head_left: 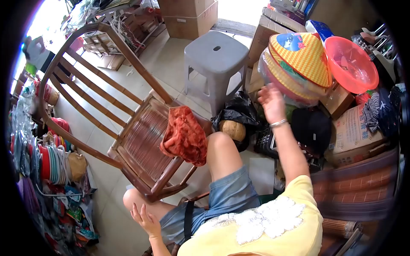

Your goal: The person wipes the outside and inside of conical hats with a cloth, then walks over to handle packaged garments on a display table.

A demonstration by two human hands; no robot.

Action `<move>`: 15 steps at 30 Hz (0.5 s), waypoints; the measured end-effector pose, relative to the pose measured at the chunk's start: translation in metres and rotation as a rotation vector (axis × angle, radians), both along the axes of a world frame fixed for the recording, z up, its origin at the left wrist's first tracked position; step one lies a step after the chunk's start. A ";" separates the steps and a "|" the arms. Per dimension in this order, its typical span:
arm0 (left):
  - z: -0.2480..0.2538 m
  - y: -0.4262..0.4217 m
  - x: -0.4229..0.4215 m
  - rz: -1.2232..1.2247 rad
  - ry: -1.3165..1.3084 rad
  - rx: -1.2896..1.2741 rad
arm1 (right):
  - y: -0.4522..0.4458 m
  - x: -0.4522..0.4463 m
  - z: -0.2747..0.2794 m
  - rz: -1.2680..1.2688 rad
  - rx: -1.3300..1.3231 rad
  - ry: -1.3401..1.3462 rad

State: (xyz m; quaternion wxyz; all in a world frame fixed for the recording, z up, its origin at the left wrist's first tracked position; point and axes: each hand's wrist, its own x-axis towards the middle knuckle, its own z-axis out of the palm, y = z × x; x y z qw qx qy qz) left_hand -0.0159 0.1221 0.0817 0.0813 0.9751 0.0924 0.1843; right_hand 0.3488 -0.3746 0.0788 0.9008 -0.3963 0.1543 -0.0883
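My left hand point(145, 219) is over my left knee with its fingers spread, holding nothing. My right hand point(272, 102), a silver bangle on its wrist, is raised in front of several yellow woven conical hats point(299, 55), partly wrapped in clear plastic. Its fingers look loosely apart and slightly blurred, and nothing shows in them; whether they touch the plastic I cannot tell. A crumpled orange-red cloth piece point(185, 136) hangs over the front of a brown wooden chair point(143, 138) facing me, by my right knee.
Beyond the chair stands a grey plastic stool point(217, 53). A black plastic bag point(239, 106) with a round brown object lies below it. An orange-red basin point(352, 64) rests on cardboard boxes point(352, 132) at right. Packed goods point(55, 166) line the left side.
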 end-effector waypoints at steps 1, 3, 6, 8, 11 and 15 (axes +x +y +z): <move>0.001 -0.003 0.005 0.002 -0.005 -0.001 | -0.033 0.016 -0.003 -0.062 0.007 -0.044; 0.003 -0.006 0.012 0.063 -0.009 -0.181 | -0.083 0.042 0.004 -0.186 0.055 -0.014; 0.006 -0.011 0.024 0.069 -0.017 -0.261 | -0.130 0.076 0.007 -0.311 0.220 0.061; 0.003 -0.011 0.026 0.048 -0.008 -0.275 | -0.137 0.088 0.012 -0.397 0.222 0.030; 0.001 -0.011 0.024 0.019 0.025 -0.274 | -0.146 0.104 0.011 -0.440 0.314 0.001; 0.000 -0.014 0.017 0.063 0.064 -0.297 | -0.172 0.120 -0.005 -0.435 0.282 -0.010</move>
